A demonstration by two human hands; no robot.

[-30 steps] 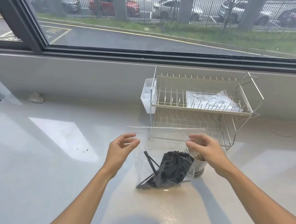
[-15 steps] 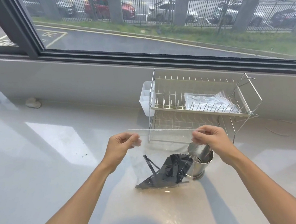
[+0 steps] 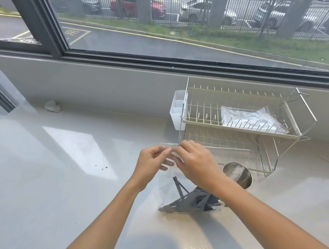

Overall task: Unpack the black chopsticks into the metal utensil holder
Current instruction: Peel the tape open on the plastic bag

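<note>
- We see the left hand [image 3: 153,164] and the right hand [image 3: 197,161] raised close together above the pale glossy countertop [image 3: 54,186], fingertips almost meeting.
- Both hands pinch the top edge of a clear plastic bag [image 3: 165,183]; the left thumb and forefinger are closed on the strip, and the right hand's fingers are curled down over it from the other side.
- The bag hangs down from that grip, and its bottom rests on the countertop.
- The black chopsticks [image 3: 189,199] lie in a loose heap at the bottom of the bag, with one or two sticks propped up at an angle.
- The round shiny metal utensil holder [image 3: 239,175] stands upright on the countertop just to the right of the bag, partly behind the right wrist; whether it touches the bag we cannot tell.
- Behind it stands a two-tier wire dish rack [image 3: 240,122] with a white plastic caddy [image 3: 178,112] hung on its left end and a flat clear packet [image 3: 250,119] on its upper tier.
</note>
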